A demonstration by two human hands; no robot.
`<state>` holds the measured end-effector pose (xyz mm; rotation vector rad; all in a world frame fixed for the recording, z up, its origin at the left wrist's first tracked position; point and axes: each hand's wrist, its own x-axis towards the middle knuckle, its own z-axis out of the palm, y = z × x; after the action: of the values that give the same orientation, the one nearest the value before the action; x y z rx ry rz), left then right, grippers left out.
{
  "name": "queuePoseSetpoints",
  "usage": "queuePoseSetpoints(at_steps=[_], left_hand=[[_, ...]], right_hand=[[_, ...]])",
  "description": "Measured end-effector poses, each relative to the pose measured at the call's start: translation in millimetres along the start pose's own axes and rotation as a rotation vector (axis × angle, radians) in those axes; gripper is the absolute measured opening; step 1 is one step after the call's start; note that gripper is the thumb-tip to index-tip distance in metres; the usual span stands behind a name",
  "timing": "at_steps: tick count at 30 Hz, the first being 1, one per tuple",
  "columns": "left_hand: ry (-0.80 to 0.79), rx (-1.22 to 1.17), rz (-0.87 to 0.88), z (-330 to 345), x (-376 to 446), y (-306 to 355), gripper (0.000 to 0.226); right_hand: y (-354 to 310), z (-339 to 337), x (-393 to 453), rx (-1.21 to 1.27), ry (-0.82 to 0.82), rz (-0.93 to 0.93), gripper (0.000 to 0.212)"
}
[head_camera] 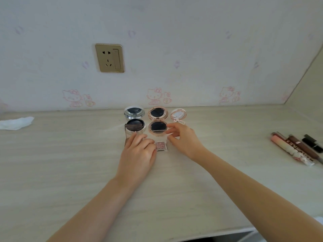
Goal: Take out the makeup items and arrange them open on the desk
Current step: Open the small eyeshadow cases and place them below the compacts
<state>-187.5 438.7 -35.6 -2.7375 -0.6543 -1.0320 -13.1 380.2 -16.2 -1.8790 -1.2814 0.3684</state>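
Observation:
Two round cushion compacts lie open at the desk's back: a silver one (135, 119) and a rose-gold one (158, 120). A small pink compact (178, 114) stands open to their right. My left hand (138, 152) rests curled over a rectangular palette (130, 132) whose lid stands upright; its base is hidden under my fingers. A small square glitter eyeshadow (161, 146) sits between my hands. My right hand (182, 139) pinches the right edge of its clear raised lid with thumb and fingers.
Several lip tubes and pencils (297, 148) lie at the desk's right. A crumpled white tissue (16, 123) sits at the far left. A wall with a socket (109, 58) rises right behind the compacts. The desk's front edge (227, 231) is near me.

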Motion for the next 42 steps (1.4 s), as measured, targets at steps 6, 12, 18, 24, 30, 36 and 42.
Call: queuePoseSetpoints(at_steps=[6, 12, 18, 24, 30, 36, 42], left_hand=[[0.051, -0.008, 0.119, -2, 12, 14, 0.006], [-0.059, -0.127, 0.141, 11, 36, 64, 0.011], [-0.137, -0.310, 0.129, 42, 63, 138, 0.015], [-0.161, -0.456, 0.190, 78, 87, 225, 0.023], [-0.200, -0.566, 0.274, 115, 124, 303, 0.029], [-0.210, -0.535, 0.327, 144, 161, 364, 0.028], [-0.375, -0.503, 0.334, 166, 194, 408, 0.040]], right_hand=[[16, -43, -29, -0.303, -0.032, -0.040, 0.041], [43, -100, -74, -0.488, -0.016, 0.009, 0.041], [75, -159, -122, -0.624, 0.036, 0.091, 0.043], [128, -225, -163, -0.639, 0.177, 0.240, 0.039], [181, -291, -186, -0.711, 0.258, 0.340, 0.036], [220, -343, -187, -0.771, 0.247, 0.391, 0.042], [257, -367, -169, -0.921, 0.094, 0.350, 0.056]])
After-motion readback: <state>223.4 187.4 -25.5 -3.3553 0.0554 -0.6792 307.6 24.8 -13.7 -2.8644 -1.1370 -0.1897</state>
